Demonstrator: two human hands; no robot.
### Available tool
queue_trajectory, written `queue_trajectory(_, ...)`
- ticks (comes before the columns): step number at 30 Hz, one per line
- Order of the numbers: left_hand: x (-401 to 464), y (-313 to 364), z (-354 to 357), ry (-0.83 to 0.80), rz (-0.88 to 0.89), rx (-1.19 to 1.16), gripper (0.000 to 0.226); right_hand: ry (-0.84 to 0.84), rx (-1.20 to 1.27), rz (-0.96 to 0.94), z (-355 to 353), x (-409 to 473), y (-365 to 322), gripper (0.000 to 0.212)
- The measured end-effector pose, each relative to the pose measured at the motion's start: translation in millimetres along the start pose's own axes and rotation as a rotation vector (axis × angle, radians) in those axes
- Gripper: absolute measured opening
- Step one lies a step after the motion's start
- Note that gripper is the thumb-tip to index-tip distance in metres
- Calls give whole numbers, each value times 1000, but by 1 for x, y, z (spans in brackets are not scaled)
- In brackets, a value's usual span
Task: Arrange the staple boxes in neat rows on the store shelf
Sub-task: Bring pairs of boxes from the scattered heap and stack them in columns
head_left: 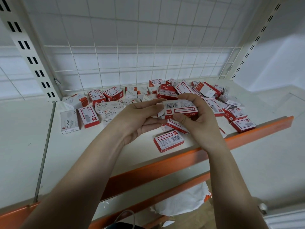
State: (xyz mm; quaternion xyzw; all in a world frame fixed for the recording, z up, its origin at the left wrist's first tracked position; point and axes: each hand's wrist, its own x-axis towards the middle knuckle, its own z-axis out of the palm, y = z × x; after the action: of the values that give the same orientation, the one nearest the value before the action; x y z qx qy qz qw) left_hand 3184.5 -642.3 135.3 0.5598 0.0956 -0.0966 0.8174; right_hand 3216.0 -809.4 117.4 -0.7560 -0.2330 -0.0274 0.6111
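Observation:
A red and white staple box (179, 108) is held above the white shelf (82, 151), barcode side up, its left end flap open. My right hand (198, 116) grips the box with fingers over its top and thumb under it. My left hand (140, 118) touches the open flap with its fingertips; its fingers are nearly straight. Several more staple boxes lie scattered in a loose pile (214, 96) behind and to the right. A few white boxes marked STAPLES (107, 107) lie at the left. One red box (169, 140) lies alone near the front edge.
The shelf has an orange front lip (165, 167) and a white wire grid back (132, 63). A slotted upright post (33, 60) stands at the left. A second orange-edged shelf and a white bag (181, 200) sit below.

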Motion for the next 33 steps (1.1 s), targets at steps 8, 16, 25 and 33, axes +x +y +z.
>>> queue_trajectory(8, 1, 0, -1, -22, 66, 39, 14, 4, -122, -4, -2, 2, -2, 41)
queue_trajectory(16, 5, -3, -3, -1, 159, 175, 14, -47, -528, -98, -1, 9, -15, 40)
queue_trajectory(25, 4, 3, -7, 63, 141, 267, 9, -7, -457, -61, 3, 7, -5, 44)
queue_trajectory(33, -1, 15, -16, 72, 130, 255, 11, 50, -354, -41, -3, 3, -7, 45)
